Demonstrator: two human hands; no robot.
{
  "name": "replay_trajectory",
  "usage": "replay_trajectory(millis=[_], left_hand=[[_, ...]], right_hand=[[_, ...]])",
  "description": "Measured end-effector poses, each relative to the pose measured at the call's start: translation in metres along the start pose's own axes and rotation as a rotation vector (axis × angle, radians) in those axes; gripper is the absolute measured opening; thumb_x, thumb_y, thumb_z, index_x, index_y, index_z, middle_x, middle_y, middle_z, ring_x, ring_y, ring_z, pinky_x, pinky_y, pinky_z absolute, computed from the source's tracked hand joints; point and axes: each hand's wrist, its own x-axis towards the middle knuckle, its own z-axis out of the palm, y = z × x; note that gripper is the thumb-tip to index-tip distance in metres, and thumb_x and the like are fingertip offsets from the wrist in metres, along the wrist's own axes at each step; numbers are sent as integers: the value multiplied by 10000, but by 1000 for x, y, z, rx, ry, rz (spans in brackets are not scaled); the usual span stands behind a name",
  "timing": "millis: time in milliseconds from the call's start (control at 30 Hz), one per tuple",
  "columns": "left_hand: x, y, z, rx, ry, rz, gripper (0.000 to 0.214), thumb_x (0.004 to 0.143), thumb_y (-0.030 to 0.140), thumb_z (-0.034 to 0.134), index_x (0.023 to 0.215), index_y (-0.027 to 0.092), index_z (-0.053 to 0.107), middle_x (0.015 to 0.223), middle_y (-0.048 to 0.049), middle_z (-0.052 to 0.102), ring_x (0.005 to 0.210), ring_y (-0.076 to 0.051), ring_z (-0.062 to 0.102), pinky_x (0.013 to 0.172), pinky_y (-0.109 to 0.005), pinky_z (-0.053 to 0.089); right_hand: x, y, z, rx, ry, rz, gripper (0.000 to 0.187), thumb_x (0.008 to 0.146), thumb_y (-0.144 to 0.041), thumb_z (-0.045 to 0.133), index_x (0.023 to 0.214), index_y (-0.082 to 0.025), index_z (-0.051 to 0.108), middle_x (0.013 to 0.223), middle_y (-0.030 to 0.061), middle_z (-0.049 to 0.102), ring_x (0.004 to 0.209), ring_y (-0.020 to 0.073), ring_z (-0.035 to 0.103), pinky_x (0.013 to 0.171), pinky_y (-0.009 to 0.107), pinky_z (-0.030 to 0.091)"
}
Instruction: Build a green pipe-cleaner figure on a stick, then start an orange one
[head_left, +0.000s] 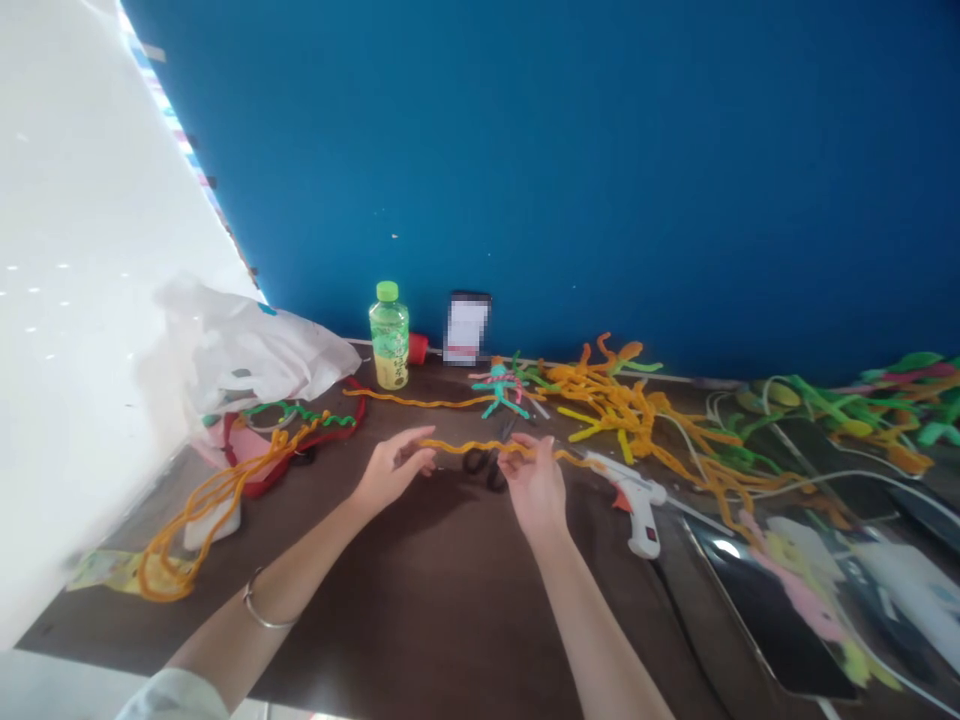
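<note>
Both hands hold one wavy orange pipe cleaner stretched above a dark brown table. My left hand pinches its left end with fingers closed. My right hand grips it further right, and the strand runs on past the hand toward the right. Black-handled scissors lie on the table just beneath the strand, between the two hands. A silver bangle circles my left wrist.
A white glue gun lies right of my right hand. Heaps of orange and green pipe cleaners spread behind and right. A green bottle, a white plastic bag and a teal pipe-cleaner figure stand near the blue wall. Glossy sheets cover the right.
</note>
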Motion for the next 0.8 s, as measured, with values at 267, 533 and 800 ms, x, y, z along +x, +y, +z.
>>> replay_trajectory(millis=[267,533,800], left_hand=[[8,5,-18,-56,237,3,229,724,349,586,790,141,656,641,-38,652,521,-133,597,534,-252,507],[11,-4,-28,41,279,80,256,738,313,573,936,165,642,669,-37,656,554,-135,599,571,-253,500],[12,-9,-37,357,193,207,217,790,293,503,911,207,663,737,-45,677,642,-154,619,667,-269,480]], right_hand=[[2,-8,-5,-94,67,-189,284,605,-342,730,755,-167,564,644,-44,581,558,79,574,571,222,485],[10,-19,-14,-37,167,-328,261,612,-322,730,740,-151,579,676,-22,628,643,98,626,708,267,513],[11,-26,-19,-55,157,-386,254,639,-324,706,794,-154,597,645,-29,627,605,105,624,716,311,513]])
